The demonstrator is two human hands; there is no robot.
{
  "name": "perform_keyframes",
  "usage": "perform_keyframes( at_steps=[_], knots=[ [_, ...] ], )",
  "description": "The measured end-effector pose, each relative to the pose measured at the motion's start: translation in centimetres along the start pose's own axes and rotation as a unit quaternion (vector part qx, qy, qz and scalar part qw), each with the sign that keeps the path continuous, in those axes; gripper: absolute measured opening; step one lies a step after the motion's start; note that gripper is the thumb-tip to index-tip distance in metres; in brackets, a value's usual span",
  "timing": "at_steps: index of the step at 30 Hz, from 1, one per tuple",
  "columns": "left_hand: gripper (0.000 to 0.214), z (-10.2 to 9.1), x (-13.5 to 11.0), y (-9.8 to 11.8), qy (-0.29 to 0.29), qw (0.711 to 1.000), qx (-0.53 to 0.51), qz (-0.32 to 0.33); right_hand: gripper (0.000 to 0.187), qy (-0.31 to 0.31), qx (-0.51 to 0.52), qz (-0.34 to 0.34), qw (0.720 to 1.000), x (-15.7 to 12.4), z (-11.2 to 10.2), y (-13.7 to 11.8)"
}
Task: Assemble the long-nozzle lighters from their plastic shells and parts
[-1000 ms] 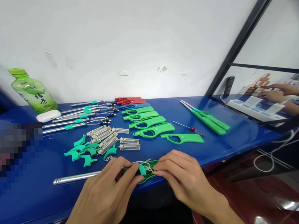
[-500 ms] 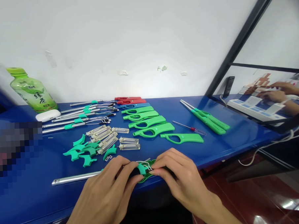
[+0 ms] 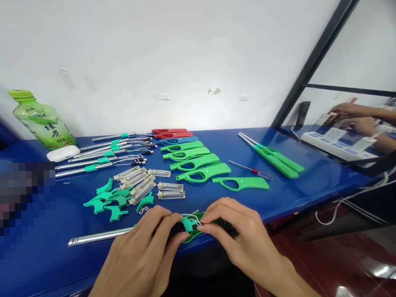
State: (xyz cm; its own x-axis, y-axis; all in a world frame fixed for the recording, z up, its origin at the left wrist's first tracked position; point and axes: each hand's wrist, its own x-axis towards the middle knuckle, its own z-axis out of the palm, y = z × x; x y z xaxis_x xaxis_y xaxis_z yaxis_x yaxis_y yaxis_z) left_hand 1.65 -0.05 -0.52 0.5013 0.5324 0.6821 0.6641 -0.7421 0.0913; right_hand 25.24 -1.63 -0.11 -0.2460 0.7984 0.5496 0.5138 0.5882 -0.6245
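At the table's front edge lies an opened green lighter housing [image 3: 191,237], partly covered by my hands. A silver lighter tube [image 3: 100,236] runs out of it to the left, under my left hand. My left hand [image 3: 141,251] is closed on the housing beside a teal trigger [image 3: 187,224]. The fingertips of my right hand [image 3: 242,229] pinch thin white wires [image 3: 196,219] next to a small black part inside the housing. What lies under the right fingers is hidden.
Teal triggers [image 3: 115,212], clear fuel tanks [image 3: 142,189] and green housing halves [image 3: 204,172] lie beyond my hands. Behind them are wired tubes [image 3: 100,160], a bottle [image 3: 46,122], a screwdriver [image 3: 251,169] and assembled lighters [image 3: 277,160]. At right, another person's hands [image 3: 357,115] work near a power strip [image 3: 338,144].
My hands stay almost in place, with only a slight shift of the right fingers over the housing. At right, the other person's hands have moved over the stacked blocks.
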Motion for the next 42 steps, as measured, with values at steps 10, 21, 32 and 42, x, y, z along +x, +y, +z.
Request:
perform_keyframes(
  at_steps=[10,21,32,42],
  knots=[
    [0.016,0.0,0.1,0.0,-0.001,1.000,0.006,0.002,0.017,0.016,0.010,0.023,1.000,0.0,0.5,0.2],
    [0.021,0.2,0.2,-0.1,0.002,0.999,0.037,0.007,0.008,0.019,0.000,0.001,1.000,0.2,0.4,0.6],
    [0.019,0.1,0.3,-0.1,-0.005,0.999,0.036,0.021,0.009,0.016,-0.076,-0.117,0.990,-0.6,0.0,0.9],
    [0.020,-0.1,0.1,-0.3,-0.025,0.999,0.026,0.024,0.015,-0.003,-0.122,-0.147,0.982,-0.6,-0.5,1.2]
  ],
)
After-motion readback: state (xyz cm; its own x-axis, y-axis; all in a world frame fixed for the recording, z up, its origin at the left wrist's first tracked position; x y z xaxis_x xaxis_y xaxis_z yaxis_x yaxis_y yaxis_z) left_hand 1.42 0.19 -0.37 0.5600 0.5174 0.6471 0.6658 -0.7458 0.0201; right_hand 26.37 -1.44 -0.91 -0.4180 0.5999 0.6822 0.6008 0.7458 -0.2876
